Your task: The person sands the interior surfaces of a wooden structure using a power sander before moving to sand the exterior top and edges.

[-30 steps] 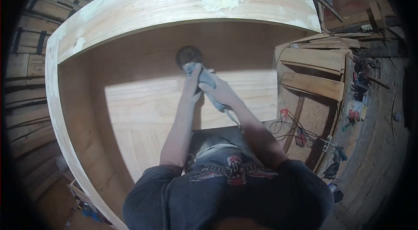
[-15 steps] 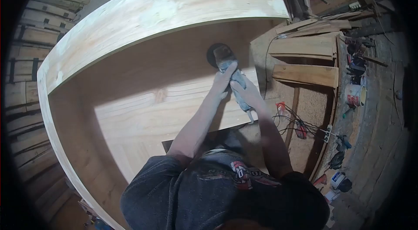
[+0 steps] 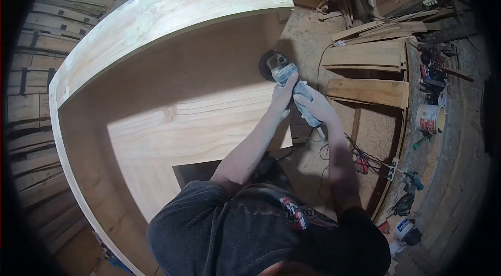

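Observation:
An angle grinder (image 3: 285, 72), coated in pale dust, is held in both hands. My left hand (image 3: 283, 97) is wrapped round the front of its body, just behind the head. Behind it, my right hand (image 3: 316, 106) grips the rear of the body, where the cord end comes out. The dark round disc (image 3: 266, 65) faces a pale wooden panel (image 3: 224, 114), close to the panel's right edge. This panel forms the inside of a large wooden box (image 3: 172, 12) with a curved front board. Pale filler-like patches mark that board.
Wooden drawer-like pieces (image 3: 365, 57) stand to the right, beside a bench with a paint tin (image 3: 431, 119) and small tools. Black cables (image 3: 360, 153) run to a power strip (image 3: 393, 169). Slatted boards (image 3: 31, 90) line the left side. Dust covers the floor.
Both hands and the grinder have moved a little to the right, nearer the panel's edge. The box's right end now appears further left in view.

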The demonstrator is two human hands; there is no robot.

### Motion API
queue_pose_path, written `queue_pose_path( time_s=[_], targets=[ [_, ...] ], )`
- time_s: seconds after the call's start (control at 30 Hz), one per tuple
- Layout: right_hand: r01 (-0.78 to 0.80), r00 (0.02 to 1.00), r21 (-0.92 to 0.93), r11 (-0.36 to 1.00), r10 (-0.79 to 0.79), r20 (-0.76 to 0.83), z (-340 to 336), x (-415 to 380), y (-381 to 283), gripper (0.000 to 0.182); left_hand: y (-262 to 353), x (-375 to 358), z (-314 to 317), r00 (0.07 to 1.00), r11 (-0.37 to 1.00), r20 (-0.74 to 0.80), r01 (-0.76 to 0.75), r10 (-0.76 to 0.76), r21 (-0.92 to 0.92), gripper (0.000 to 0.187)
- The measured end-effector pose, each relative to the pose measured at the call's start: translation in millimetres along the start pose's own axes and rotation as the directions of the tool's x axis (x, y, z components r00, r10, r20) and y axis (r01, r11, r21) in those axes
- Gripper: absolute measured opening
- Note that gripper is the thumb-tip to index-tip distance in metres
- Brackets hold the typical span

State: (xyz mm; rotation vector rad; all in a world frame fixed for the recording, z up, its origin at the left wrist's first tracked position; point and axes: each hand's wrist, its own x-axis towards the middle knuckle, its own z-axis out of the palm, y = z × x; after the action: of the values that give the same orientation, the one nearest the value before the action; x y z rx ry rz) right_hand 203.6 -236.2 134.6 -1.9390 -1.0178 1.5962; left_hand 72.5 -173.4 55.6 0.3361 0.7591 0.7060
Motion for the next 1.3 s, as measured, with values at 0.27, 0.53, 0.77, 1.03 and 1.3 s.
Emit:
queue_pose_path(
  time_s=[0.27,0.53,0.77,1.03,1.3],
  targets=[
    [0.201,0.979,-0.254,0.946,-0.191,0.066,-43.5,22.3,4.7,0.060,-21.5,7.8,21.6,0.989,0.992,-0.109,-0.105,0.097,-0.068,0.055],
    [0.316,0.948,-0.410,0.856,-0.269,0.170,-63.0,47.8,-3.8,0.062,-18.1,16.9,31.2,0.976,0.965,-0.157,-0.178,0.149,-0.191,0.045],
    [0.380,0.924,-0.417,0.826,-0.319,0.209,-84.8,57.5,5.8,0.060,-28.9,26.1,45.2,0.968,0.966,-0.162,-0.217,0.194,-0.143,0.054],
    [0.220,0.975,-0.200,0.955,-0.209,0.077,-83.9,23.8,15.1,0.058,-38.2,35.6,45.5,0.990,0.991,-0.095,-0.114,0.108,-0.062,0.047],
    [0.256,0.937,0.000,0.967,-0.248,-0.244,-3.7,-70.6,147.0,0.062,-68.6,-62.1,59.3,0.996,0.789,-0.058,0.083,-0.060,0.609,0.050]
  ],
)
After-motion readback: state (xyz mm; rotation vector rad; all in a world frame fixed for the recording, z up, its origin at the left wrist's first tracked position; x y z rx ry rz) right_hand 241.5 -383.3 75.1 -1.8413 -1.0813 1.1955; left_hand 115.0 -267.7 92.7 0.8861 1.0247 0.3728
